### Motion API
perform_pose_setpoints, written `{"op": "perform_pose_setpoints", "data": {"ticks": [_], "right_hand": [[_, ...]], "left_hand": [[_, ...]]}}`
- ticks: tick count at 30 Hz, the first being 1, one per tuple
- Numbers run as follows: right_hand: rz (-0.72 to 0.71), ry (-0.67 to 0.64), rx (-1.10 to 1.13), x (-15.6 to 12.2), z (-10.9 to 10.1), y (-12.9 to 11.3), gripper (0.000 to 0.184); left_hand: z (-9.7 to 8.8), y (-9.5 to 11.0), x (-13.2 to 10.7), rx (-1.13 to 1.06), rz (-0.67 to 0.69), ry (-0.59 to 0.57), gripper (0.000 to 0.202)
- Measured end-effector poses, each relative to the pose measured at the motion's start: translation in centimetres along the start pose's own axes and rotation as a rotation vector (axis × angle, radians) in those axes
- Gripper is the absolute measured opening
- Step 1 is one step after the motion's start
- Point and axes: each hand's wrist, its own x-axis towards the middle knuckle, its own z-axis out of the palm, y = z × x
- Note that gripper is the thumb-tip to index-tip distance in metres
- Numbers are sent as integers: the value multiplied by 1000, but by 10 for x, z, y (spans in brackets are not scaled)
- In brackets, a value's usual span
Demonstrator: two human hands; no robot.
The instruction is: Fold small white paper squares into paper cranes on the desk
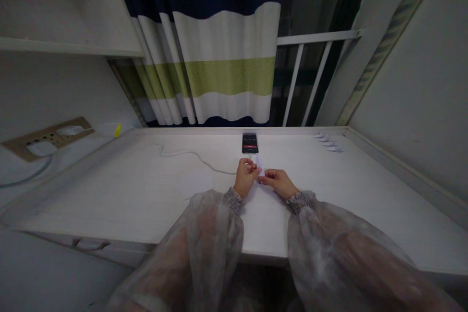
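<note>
Between my two hands, above the middle of the white desk, is a small folded piece of white paper (260, 165). My left hand (246, 175) pinches its left side with thumb and fingers. At its lower right edge, my right hand (278, 181) closes its thumb and fingertips on the same paper. The fold's exact shape is too small to make out. Just beyond the fingers lies a phone (250, 143) with a lit dark screen and a red bar. Flat white sheets (195, 181) rest on the desk to the left of my left hand.
Several small folded white papers (329, 143) lie in a row at the far right of the desk (365, 195). A white cable (197, 155) runs from the left towards the phone. A power socket strip (49, 139) is at the left wall. Striped curtains (226, 73) hang behind.
</note>
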Motion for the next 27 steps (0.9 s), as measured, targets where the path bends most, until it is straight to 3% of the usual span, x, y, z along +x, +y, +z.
{"op": "perform_pose_setpoints", "data": {"ticks": [7, 18, 27], "right_hand": [[78, -5, 93, -1, 3, -5, 27], [114, 3, 167, 0, 3, -1, 33], [13, 3, 93, -3, 2, 3, 32]], "left_hand": [[1, 5, -2, -25, -46, 28, 41], [-2, 5, 2, 44, 44, 82, 38], [-2, 6, 2, 62, 27, 47, 41]]}}
